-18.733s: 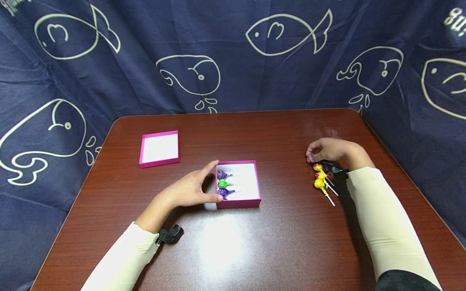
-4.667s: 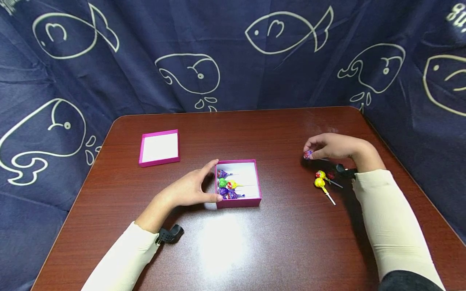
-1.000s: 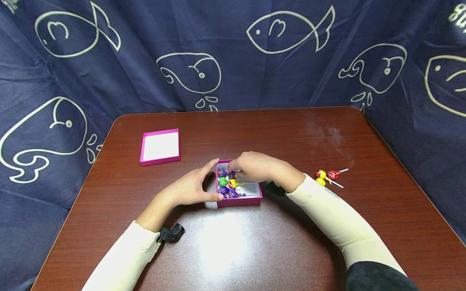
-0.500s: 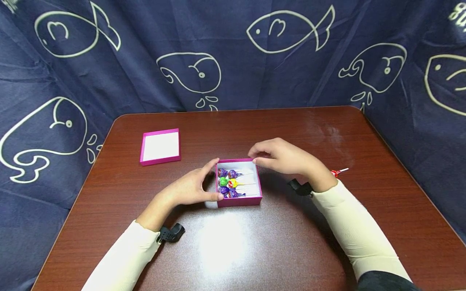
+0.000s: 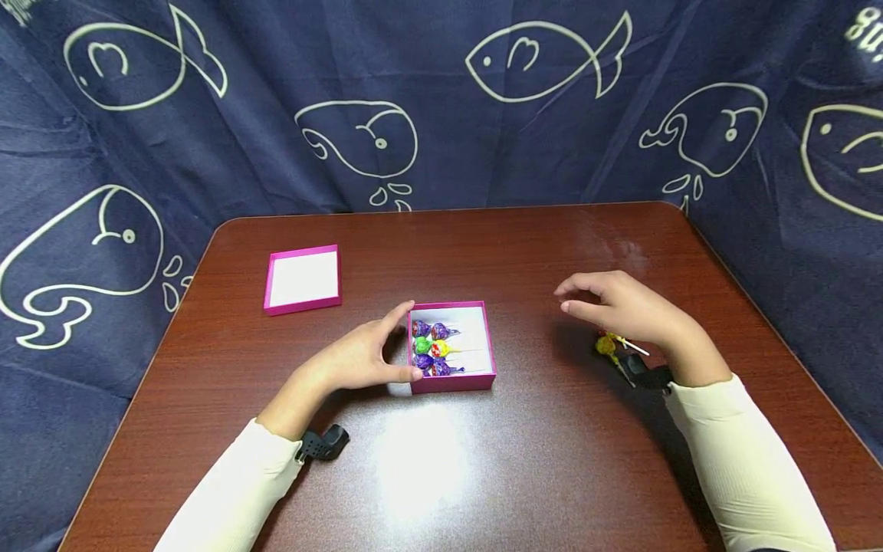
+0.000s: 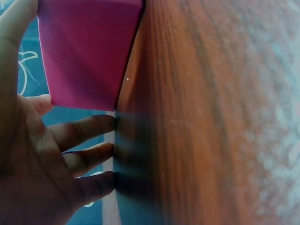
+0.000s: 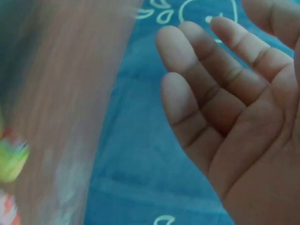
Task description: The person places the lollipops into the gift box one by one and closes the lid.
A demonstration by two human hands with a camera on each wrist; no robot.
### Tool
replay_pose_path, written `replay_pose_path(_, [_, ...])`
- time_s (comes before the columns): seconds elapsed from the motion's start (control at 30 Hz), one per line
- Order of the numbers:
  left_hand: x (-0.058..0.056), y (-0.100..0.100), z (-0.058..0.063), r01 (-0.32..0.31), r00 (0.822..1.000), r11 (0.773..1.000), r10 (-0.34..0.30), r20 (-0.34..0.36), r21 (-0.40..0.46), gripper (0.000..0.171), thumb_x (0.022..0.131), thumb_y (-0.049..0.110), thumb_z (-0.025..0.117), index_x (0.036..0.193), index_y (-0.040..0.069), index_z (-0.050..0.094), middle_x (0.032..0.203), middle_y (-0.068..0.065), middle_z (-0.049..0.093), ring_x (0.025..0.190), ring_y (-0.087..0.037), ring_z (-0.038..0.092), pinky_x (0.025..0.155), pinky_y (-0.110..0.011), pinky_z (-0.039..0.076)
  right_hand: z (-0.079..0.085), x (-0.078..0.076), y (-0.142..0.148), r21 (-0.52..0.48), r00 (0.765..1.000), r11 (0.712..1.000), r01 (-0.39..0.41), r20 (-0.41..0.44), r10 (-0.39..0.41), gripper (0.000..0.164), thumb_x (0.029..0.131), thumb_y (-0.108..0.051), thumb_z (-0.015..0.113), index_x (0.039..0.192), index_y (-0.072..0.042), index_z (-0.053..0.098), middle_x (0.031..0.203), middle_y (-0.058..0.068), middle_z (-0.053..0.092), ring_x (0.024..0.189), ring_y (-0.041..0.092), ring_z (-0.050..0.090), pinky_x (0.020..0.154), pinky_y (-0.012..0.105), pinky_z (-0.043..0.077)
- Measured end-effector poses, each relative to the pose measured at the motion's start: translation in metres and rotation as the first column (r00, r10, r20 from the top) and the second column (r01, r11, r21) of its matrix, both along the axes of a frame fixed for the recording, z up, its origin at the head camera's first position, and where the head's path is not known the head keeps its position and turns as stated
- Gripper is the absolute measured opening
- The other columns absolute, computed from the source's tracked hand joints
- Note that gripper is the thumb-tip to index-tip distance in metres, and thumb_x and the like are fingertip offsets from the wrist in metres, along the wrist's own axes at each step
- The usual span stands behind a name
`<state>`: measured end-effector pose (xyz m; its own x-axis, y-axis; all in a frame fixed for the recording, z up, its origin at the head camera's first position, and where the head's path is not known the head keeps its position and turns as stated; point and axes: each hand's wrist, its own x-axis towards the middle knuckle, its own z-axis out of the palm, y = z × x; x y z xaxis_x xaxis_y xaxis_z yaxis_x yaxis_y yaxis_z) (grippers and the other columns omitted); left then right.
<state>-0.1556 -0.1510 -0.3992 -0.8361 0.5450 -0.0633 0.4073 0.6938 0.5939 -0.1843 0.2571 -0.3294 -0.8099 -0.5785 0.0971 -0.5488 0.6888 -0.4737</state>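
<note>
My left hand spans the left side of a magenta box, holding it with thumb and index finger at its left corners. In the left wrist view, the box wall sits between them; the other fingers rest on the table. Inside lie several wrapped lollipops with heads to the left: purple ones, a green lollipop and a yellow-and-red lollipop. My right hand hovers empty above the table at the right, fingers loosely bent. Below it lies a yellow lollipop; others there are partly hidden by hand and wrist.
The shallow magenta lid, white inside, lies upturned at the back left of the brown wooden table. A dark blue curtain with fish and whale drawings hangs behind and at both sides.
My right hand has let go of a purple lollipop in the box's top row and moved right, back over the loose lollipops. More lollipops lie in the box than earlier. The left hand stays put.
</note>
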Motion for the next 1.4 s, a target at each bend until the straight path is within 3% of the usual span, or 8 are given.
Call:
replay_pose_path(0.2, [0.0,0.0,0.0,0.004,1.0,1.0,-0.004,-0.005,0.002,0.109,0.077,0.059,0.078,0.159,0.016,0.02,0.141,-0.019,0.053,0.132,-0.031,0.048,0.109,-0.048,0.036,-0.009,0.011,0.023,0.048,0.997,0.997,0.065,0.036,-0.067,0.017,0.098,-0.023,0.065,0.112,-0.015,0.069,0.088,-0.007,0.067,0.072,0.009,0.06,0.071,0.033,0.049])
replay_pose_path(0.33, [0.0,0.0,0.0,0.002,1.0,1.0,-0.002,-0.006,-0.004,0.109,0.078,0.059,0.077,0.159,0.016,0.019,0.141,-0.019,0.053,0.131,-0.031,0.049,0.109,-0.048,0.036,-0.017,0.016,0.034,0.079,0.996,0.993,0.083,0.038,-0.086,0.018,0.097,-0.021,0.066,0.111,-0.01,0.069,0.08,-0.008,0.065,0.073,0.009,0.06,0.071,0.033,0.049])
replay_pose_path(0.53, [0.0,0.0,0.0,0.004,1.0,1.0,-0.004,0.0,-0.002,0.109,0.078,0.059,0.077,0.159,0.016,0.02,0.14,-0.018,0.054,0.131,-0.031,0.049,0.109,-0.048,0.036,-0.029,0.024,0.047,0.072,0.994,0.993,0.097,0.038,-0.1,0.014,0.093,-0.016,0.07,0.105,-0.009,0.069,0.083,-0.009,0.067,0.076,0.009,0.062,0.067,0.03,0.05])
replay_pose_path(0.73, [0.0,0.0,0.0,0.007,1.0,1.0,-0.007,0.001,0.0,0.109,0.078,0.059,0.077,0.159,0.015,0.019,0.14,-0.019,0.054,0.131,-0.03,0.049,0.109,-0.048,0.036,-0.037,0.03,0.057,0.094,0.992,0.989,0.111,0.05,-0.116,0.015,0.093,-0.02,0.072,0.105,-0.012,0.07,0.088,-0.011,0.067,0.078,0.006,0.06,0.069,0.029,0.049])
replay_pose_path(1.07, [0.0,0.0,0.001,0.002,1.0,1.0,-0.002,0.007,0.007,0.109,0.077,0.058,0.078,0.159,0.015,0.02,0.138,-0.019,0.055,0.13,-0.03,0.05,0.109,-0.047,0.036,-0.055,0.034,0.058,0.105,0.994,0.988,0.112,-0.03,-0.109,0.013,0.087,-0.012,0.076,0.098,-0.012,0.069,0.081,-0.012,0.064,0.073,0.006,0.057,0.066,0.033,0.048])
replay_pose_path(1.4, [0.001,0.0,0.003,-0.001,1.0,1.0,0.001,0.014,0.0,0.109,0.078,0.057,0.078,0.159,0.016,0.019,0.141,-0.019,0.053,0.133,-0.03,0.047,0.111,-0.047,0.034,-0.058,0.032,0.053,0.104,0.995,0.99,0.09,-0.053,-0.085,0.012,0.085,-0.01,0.077,0.091,-0.013,0.067,0.079,-0.012,0.064,0.071,0.004,0.057,0.065,0.033,0.048])
